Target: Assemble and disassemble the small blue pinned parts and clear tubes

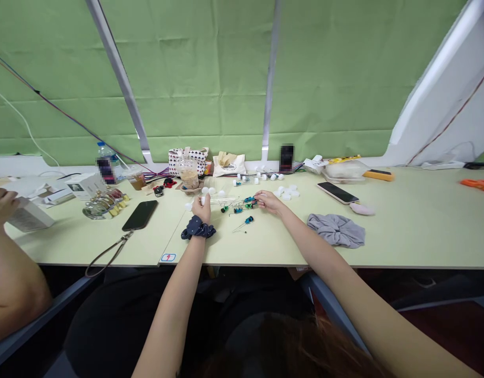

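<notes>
My left hand (202,209) is closed around a clear tube (222,200) that points to the right across the table. A dark dotted scrunchie (198,229) circles that wrist. My right hand (267,201) pinches a small blue piece with a thin stem (249,199) near the tube's end. Below and between my hands lie several similar blue and green pieces (237,210) with thin wire-like stems. Closer to me, another blue piece (248,220) rests alone. White round caps (208,190) are by my left hand, and more white caps (288,192) lie beyond my right hand.
Clear tubes with white ends (257,179) lie at the back. An iced drink cup (189,173) stands behind my left hand. A black phone (140,215) lies left; another phone (338,192) and a grey cloth band (336,230) lie right. Another person's hand (2,205) holds a box at far left.
</notes>
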Tool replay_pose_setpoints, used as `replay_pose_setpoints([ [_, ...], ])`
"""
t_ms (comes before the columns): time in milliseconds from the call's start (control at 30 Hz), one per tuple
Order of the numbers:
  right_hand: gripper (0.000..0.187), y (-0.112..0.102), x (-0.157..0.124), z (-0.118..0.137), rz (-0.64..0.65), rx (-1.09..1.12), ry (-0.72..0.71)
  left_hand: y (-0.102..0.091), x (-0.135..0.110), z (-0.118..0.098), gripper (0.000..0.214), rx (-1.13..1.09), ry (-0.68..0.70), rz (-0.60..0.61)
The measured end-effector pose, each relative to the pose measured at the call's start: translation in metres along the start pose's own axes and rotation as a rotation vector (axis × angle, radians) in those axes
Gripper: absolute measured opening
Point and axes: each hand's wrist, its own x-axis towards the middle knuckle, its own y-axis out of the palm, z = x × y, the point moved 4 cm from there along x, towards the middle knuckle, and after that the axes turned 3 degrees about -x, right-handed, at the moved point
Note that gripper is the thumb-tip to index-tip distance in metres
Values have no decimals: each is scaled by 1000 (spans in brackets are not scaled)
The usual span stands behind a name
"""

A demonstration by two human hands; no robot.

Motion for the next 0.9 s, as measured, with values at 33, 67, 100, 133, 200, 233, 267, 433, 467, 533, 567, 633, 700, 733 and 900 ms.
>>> replay_pose_setpoints([
  [33,22,-4,1,-1,-29,-2,4,-2,0,-1,31,26,19,-29],
  [67,21,-7,3,-3,-49,-8,12,-4,0,-3,30,41,36,-47],
  [100,21,-9,3,-4,-64,-16,21,-5,-1,-4,30,47,55,-50],
  [133,20,-11,4,-6,-74,-28,31,-4,-3,-7,29,46,83,-39],
  [200,21,-13,4,-9,-86,-67,33,-2,-6,-12,27,29,160,1],
  [233,21,-14,3,-9,-89,-92,26,-2,-8,-14,26,20,199,19],
  [267,22,-14,2,-10,-92,-118,16,-1,-10,-17,26,15,231,33],
  [433,24,-16,2,-10,-148,-239,15,-4,-11,-21,26,57,286,30],
  [467,24,-19,2,-9,-191,-273,20,-5,-11,-22,26,66,288,20],
  [533,24,-28,3,-6,-329,-375,18,-7,-10,-22,28,79,294,-8],
  [567,25,-34,2,-4,-414,-448,-3,-9,-9,-22,28,88,301,-26],
  [633,27,-45,0,3,-569,-637,-78,-10,-9,-23,29,120,327,-61],
  [700,26,-53,-2,8,-653,-847,-145,-11,-9,-23,30,168,350,-84],
  [733,25,-56,-3,9,-670,-940,-160,-11,-8,-21,31,195,354,-87],
  [900,25,-62,-7,8,-812,-1216,-100,-3,-4,-6,31,337,275,1],
])
